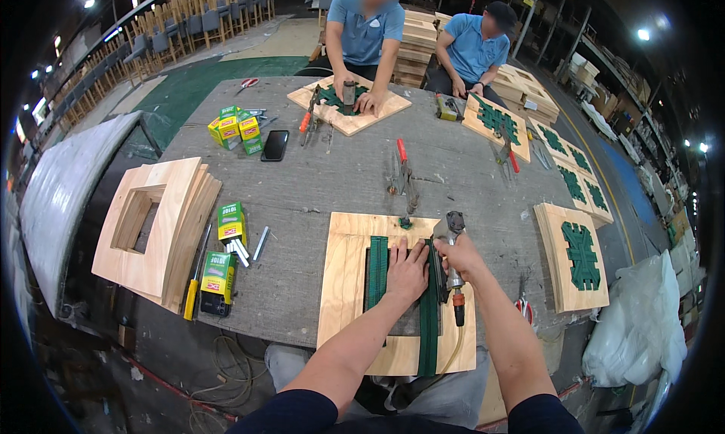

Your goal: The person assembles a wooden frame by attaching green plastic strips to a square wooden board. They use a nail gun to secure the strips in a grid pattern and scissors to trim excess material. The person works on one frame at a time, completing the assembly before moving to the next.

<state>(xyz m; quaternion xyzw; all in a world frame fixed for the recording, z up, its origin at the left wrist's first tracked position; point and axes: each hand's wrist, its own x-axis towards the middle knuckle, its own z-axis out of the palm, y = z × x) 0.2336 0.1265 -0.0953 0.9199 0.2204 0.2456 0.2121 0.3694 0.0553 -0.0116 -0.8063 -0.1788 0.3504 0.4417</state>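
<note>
At the near edge of the table (294, 283), I've got the frame (340, 313) w/ two green straps: L strap (375, 271) & R strap (428, 336). Both run fore-aft, approx parallel w/ the frame's side rails; R strap also crosses the near rail. R hand (464, 260) is clamped on the gun (455, 224), fingers wrapped round its body, hose (453, 349) trailing back twd the lap. L hand (408, 271) isn't gripping: palm down btwn the straps, fingers apart, pointing at the far rail. Key relation, I'd say: R strap's far end vs. the gun. It lies just L of the gun, btwn that & L hand's fingertips, so both hands are close. Gun's nose is hidden; can't tell if it's touching strap or wood. Pliers (402, 153) sit just past the far rail, red handle pointing away.
</note>
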